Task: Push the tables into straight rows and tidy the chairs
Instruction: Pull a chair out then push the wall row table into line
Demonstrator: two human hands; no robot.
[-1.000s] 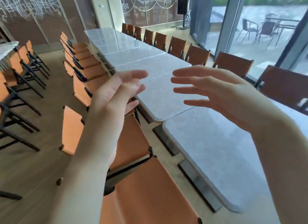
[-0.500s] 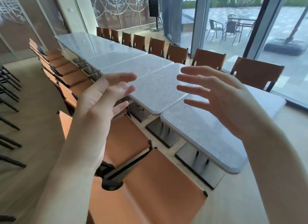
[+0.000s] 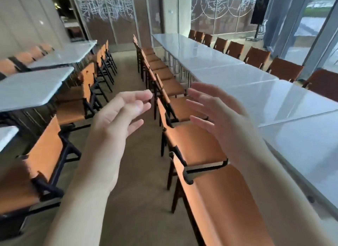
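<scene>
Here both the left hand [image 3: 117,121] and right hand [image 3: 225,125] hover loosely spread, holding nothing, with tan leather chairs [image 3: 197,145] beneath the right hand and pale marble worktops [image 3: 274,99] lined beyond.

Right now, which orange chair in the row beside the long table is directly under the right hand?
The second chair from the camera: the right hand hangs above its seat, touching nothing. The closest chair lies under the forearm.

A brown floor [image 3: 128,172] runs as an aisle between two sets of furniture. On the right stands a long row of white tables [image 3: 228,75] placed end to end, with orange chairs [image 3: 193,145] lined along both of its sides. On the left stand separate white tables [image 3: 31,88] at slightly differing angles, with more orange chairs [image 3: 45,154] beside them.
</scene>
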